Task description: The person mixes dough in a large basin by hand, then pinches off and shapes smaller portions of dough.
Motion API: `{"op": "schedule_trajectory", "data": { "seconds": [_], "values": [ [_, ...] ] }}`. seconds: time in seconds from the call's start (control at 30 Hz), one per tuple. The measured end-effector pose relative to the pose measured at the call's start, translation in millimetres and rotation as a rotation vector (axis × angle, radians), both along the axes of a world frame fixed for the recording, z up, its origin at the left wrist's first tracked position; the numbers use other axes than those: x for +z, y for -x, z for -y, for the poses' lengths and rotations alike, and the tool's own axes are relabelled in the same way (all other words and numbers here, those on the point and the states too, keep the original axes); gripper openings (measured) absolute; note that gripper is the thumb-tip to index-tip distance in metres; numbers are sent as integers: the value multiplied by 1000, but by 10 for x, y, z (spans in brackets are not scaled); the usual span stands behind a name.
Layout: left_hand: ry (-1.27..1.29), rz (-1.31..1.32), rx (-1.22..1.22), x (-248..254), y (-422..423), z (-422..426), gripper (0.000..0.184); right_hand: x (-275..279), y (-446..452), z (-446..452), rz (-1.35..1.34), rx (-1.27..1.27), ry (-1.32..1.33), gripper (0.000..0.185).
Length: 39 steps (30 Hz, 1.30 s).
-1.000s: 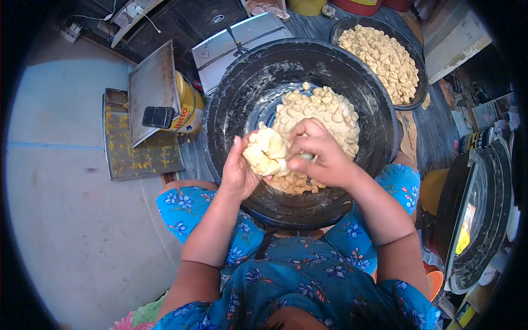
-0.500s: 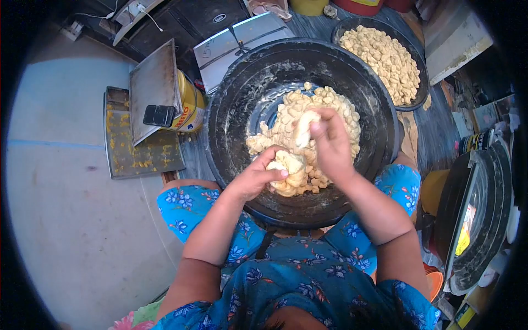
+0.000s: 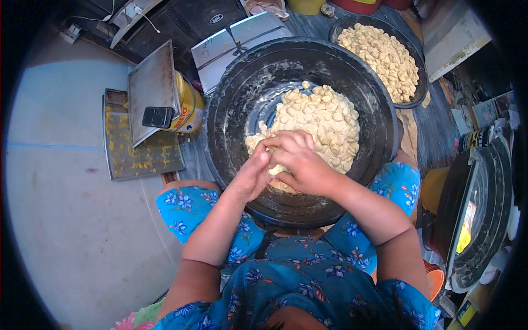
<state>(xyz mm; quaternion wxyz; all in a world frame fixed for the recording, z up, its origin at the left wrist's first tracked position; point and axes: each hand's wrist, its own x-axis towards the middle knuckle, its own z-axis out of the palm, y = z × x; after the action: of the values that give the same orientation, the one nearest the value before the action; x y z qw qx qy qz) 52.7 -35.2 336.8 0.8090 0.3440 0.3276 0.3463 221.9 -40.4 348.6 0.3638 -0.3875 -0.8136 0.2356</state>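
Observation:
A lump of pale yellow dough (image 3: 276,170) shows between my hands, mostly covered by the fingers. My left hand (image 3: 253,175) is closed on it from the left. From the right, my right hand (image 3: 303,166) presses over the same lump with bent fingers. Both hands are above the near part of a large black basin (image 3: 231,118). Many small floury dough pieces (image 3: 324,118) are heaped in the basin, some of them under my hands.
A smaller black basin of similar dough pieces (image 3: 379,60) stands at the upper right. To the left are a yellow bucket (image 3: 190,107), a tilted metal tray (image 3: 153,91) with a black phone (image 3: 158,116), and a stained tray (image 3: 143,157). Strapped flat sheets (image 3: 220,47) lie behind.
My right hand, with a piece of dough in its fingers, has come down and left to meet my left hand. The lump there is now mostly hidden.

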Motion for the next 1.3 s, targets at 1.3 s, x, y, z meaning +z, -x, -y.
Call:
{"op": "schedule_trajectory", "data": {
  "seconds": [1.3],
  "values": [
    [-161,-59,8,66,94,-58,68,-23,-147,-58,-769,71,877,21]
  ]
}}
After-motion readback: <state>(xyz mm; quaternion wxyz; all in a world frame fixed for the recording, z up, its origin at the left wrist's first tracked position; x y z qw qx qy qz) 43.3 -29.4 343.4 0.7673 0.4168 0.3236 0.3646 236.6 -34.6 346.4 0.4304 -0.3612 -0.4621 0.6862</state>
